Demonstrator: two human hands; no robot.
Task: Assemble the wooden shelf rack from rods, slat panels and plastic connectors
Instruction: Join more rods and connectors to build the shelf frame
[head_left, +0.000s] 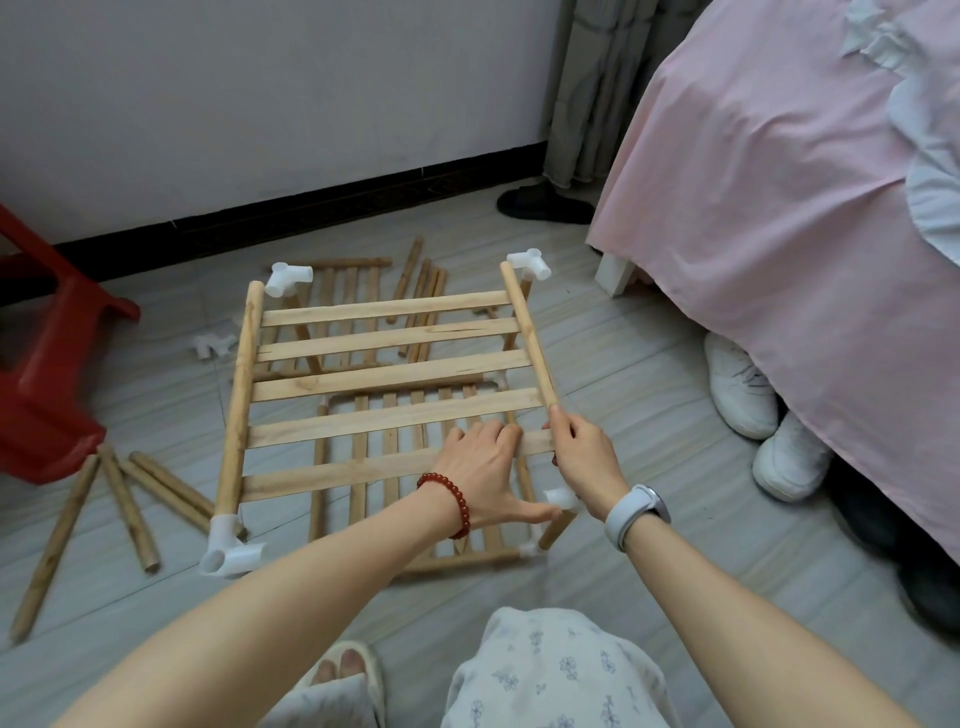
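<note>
Right hand (576, 449) pinches the side rod (527, 332) of the slat panel (384, 382), held above the floor; left hand (485, 470) presses flat on a slat. Next, seat that rod's near end in the corner connector (561, 500).

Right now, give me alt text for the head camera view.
A person's right hand grips the side rod of a raised slat panel, the left hand resting on its slats, above a half-built rack, loose rods on the floor.
</note>
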